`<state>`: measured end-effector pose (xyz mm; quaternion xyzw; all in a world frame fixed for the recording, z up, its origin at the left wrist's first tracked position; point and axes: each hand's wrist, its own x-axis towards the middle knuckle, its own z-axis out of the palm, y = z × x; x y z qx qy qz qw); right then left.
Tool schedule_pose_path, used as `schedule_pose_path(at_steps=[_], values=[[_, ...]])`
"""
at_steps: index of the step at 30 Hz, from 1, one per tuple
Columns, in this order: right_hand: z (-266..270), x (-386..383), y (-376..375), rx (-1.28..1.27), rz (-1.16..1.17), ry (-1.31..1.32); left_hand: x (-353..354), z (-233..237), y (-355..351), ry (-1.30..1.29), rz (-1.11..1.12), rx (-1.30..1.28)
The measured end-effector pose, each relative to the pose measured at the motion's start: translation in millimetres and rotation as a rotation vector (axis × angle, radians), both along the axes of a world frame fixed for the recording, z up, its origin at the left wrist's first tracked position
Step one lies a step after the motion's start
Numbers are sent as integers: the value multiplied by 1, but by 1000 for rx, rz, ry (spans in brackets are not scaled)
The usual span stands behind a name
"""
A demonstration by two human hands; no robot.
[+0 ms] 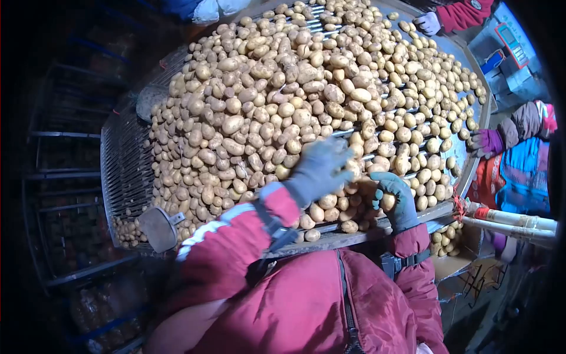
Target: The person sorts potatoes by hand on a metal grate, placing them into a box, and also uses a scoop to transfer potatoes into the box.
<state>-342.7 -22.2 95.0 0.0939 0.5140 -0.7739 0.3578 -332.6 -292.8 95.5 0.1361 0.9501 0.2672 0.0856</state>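
Observation:
A large heap of potatoes (236, 118) covers a slatted metal sorting table (127, 159). My left hand (321, 168), in a grey glove, reaches over the potatoes near the table's front edge, its fingers spread and slightly blurred. Just right of it, my right hand (396, 197), in a grey-green glove, has its fingers curled round a potato (387, 202). More potatoes lie between and below both hands, beside the wooden front edge.
A round metal piece (158, 229) stands at the front left. Co-workers' gloved hands show at the top right (428, 23) and right edge (486, 143). White poles (513, 224) jut from the right. A blue machine (513, 53) stands at upper right.

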Motion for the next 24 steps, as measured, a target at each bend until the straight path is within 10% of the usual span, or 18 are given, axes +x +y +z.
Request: schedule_pose_path(at_steps=[2,4,7,14,20,22,24], values=[[5,9,-8,158,83,128,-5,-16,-63,-179,156,-456],[-7,19,-7,-8,79,13,10,-33,-127,388,477,-669],[8,22,-23,-174,109,-110,11,0,-104,136,584,-454],[9,17,-38,-107,180,-159,45,-29,-26,114,49,-454],[0,33,-21,-139,89,-149,-17,-46,-74,493,280,-218],[-2,38,-15,-105,94,-135,-62,-36,-77,235,406,27],[11,45,-23,-27,52,-94,-81,-47,-68,179,333,-277]])
